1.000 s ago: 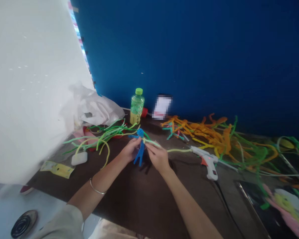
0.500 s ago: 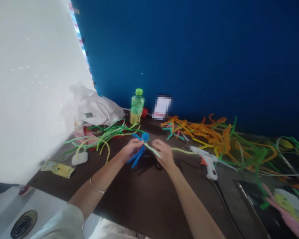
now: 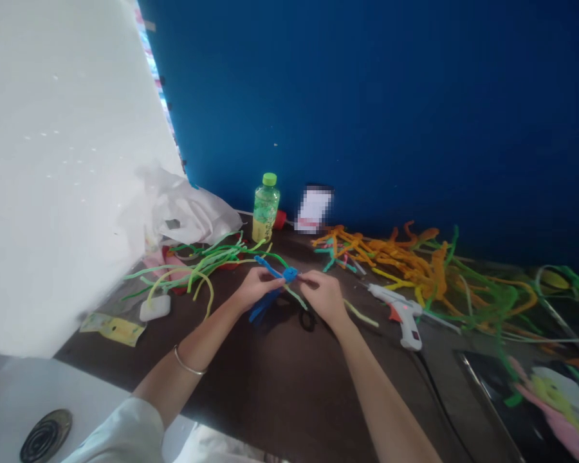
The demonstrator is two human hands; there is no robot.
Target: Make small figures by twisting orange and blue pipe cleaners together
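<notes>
A blue pipe-cleaner figure [image 3: 275, 283] with a twisted knot and dangling strands sits between my two hands above the dark table [image 3: 280, 379]. My left hand [image 3: 255, 286] pinches the blue strands from the left, fingers closed. My right hand [image 3: 321, 297] is closed on a pale green pipe cleaner [image 3: 361, 313] that runs from the blue knot out to the right. A silver bangle circles my left wrist. Black scissors [image 3: 307, 317] lie on the table just under my right hand.
A white hot-glue gun [image 3: 399, 311] lies right of my hands. Orange and green pipe cleaners [image 3: 415, 260] pile toward the back right, green ones [image 3: 202, 260] at left. A green-capped bottle [image 3: 264, 207] and white plastic bag [image 3: 193, 209] stand by the blue wall. A white panel fills the left.
The blue knot has shifted right and tilted sideways between my hands. My right hand has moved right and drawn the pale green strand in toward the knot.
</notes>
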